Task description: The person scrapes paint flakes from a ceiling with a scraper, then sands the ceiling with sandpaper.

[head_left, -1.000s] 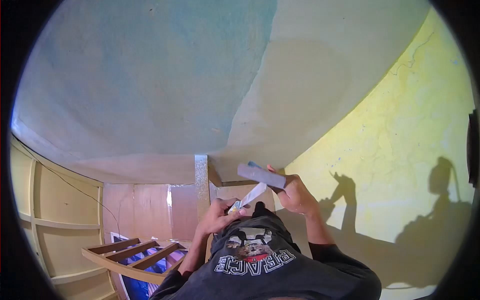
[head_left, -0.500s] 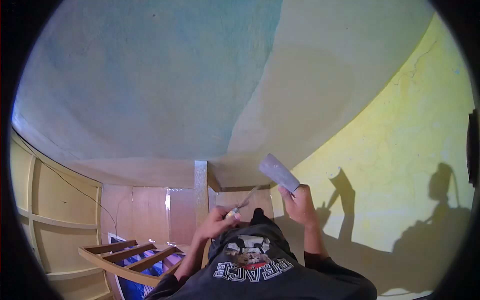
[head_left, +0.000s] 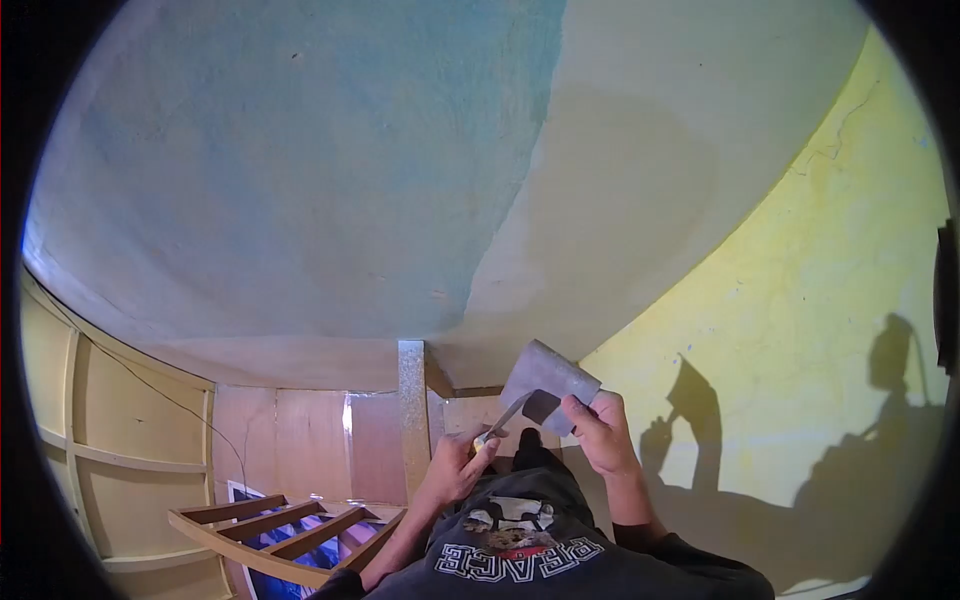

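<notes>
Right hand [head_left: 605,435] is gripping the curved grey plate [head_left: 550,372] before the torso [head_left: 545,570], now turning its broad face up, exposing it to the putty knife [head_left: 513,411] clamped in the left hand [head_left: 462,468], contact unclear

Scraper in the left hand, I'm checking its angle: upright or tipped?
Tipped: the scraper slants from the left hand up toward the grey sheet; whether they touch is unclear.

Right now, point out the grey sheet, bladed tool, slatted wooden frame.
Grey sheet [head_left: 553,376], head view: middle of its face.
Bladed tool [head_left: 510,412], head view: on the blade.
Slatted wooden frame [head_left: 318,533], head view: on a slat.
</notes>
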`<state>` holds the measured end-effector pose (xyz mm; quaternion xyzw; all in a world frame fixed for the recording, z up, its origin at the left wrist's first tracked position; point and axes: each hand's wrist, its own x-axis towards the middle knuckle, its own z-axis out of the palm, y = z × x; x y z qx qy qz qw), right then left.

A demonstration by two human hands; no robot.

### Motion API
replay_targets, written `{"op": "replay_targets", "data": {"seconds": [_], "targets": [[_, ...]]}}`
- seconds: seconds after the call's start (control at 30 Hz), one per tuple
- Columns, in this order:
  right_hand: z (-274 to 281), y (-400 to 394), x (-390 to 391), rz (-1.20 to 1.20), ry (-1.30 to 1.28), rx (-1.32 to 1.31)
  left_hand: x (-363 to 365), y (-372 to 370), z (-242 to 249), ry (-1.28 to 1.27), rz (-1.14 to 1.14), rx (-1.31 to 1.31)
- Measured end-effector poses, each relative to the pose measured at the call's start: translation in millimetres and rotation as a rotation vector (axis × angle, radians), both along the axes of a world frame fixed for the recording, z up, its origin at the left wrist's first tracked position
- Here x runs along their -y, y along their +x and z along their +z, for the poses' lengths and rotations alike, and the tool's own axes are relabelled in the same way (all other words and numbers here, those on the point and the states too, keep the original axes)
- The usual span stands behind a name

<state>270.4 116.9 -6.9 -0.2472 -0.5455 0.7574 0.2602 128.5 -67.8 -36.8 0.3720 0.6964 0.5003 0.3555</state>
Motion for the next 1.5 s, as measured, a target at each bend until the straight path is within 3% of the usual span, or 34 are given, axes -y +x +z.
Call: {"op": "replay_targets", "data": {"seconds": [0.13, 0.17, 0.3, 0.37, 0.5, 0.7, 0.8, 0.97, 1.03, 1.37, 1.5], "targets": [[6.6, 2.9, -3.1, -0.049, 0.138, 0.114, 4.5, -7.9, -8.7, -0.075, -0.047, 0.037], [-9.5, -2.4, -5.4, -0.107, 0.378, 0.063, 4.0, -9.5, -9.2, -0.103, -0.062, 0.03], [10.3, -0.6, 2.7, 0.112, 0.696, 0.265, 2.1, -0.1, -11.5, -0.098, -0.054, 0.049], [15.7, -7.5, 11.6, 0.05, 0.864, 0.21, -1.3, 2.0, -11.7, -0.13, -0.016, 0.077], [29.4, -12.6, 16.5, 0.043, 0.928, 0.224, -1.0, 1.4, -3.0, -0.168, -0.002, 0.003], [11.4, -10.9, 10.2, 0.068, 0.974, 0.288, 3.4, 11.1, -23.0, -0.151, 0.02, 0.091], [-3.3, -14.0, 10.4, 0.052, 0.858, 0.357, 3.6, 13.9, -31.8, -0.121, 0.036, 0.165], [10.1, 4.5, 10.4, 0.233, 0.829, 0.424, 0.2, 10.4, -17.4, -0.186, 0.131, 0.127], [17.9, 4.5, 5.5, 0.145, 0.854, 0.383, 2.7, 11.7, -19.0, -0.182, 0.154, 0.22], [14.9, -10.2, -7.7, -0.175, 0.928, 0.19, 8.4, 8.4, -18.3, -0.106, 0.058, 0.17], [13.0, -9.5, -22.4, -0.16, 0.935, 0.273, 12.3, 5.7, -6.1, -0.155, 0.041, 0.145]]}}
